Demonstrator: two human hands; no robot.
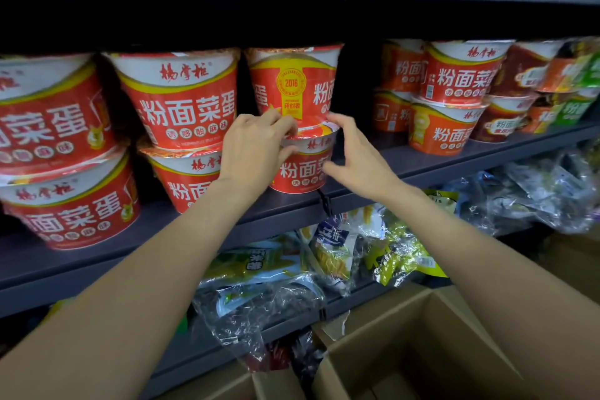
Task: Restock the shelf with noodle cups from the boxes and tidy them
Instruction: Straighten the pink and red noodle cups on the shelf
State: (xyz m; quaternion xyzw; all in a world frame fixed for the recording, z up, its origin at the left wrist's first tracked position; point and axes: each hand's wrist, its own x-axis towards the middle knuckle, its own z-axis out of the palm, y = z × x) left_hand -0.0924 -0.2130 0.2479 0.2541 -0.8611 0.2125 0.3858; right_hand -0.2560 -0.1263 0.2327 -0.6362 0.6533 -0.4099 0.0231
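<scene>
Noodle cups in red and white stand two high along the dark shelf (431, 169), and both hands are at the third stack from the left. The left hand (251, 153) has its fingers curled around the rim of the lower cup (305, 169), fingertips resting where that cup's lid meets the base of the upper cup (293, 84). The right hand (355, 156) is just to the other side of the same lower cup, fingers spread and relaxed, thumb near the upper cup's base and fingertips beside the lower cup's wall; whether they touch it cannot be told. The upper cup sits directly above both hands, turned so a yellow seal faces outward, while the lower cup shows its white lettering.

Beyond the left hand stand two more stacked pairs (181, 101), lettering facing forward. Past the right hand, after a dark gap, another group of red cups (454, 101) stands two high, with brown and green ones (571, 97) further along. Under both forearms, a lower shelf carries clear-wrapped packets (341, 253) lying in a loose heap. Below the right forearm an open cardboard box (431, 328) stands with its flaps up.
</scene>
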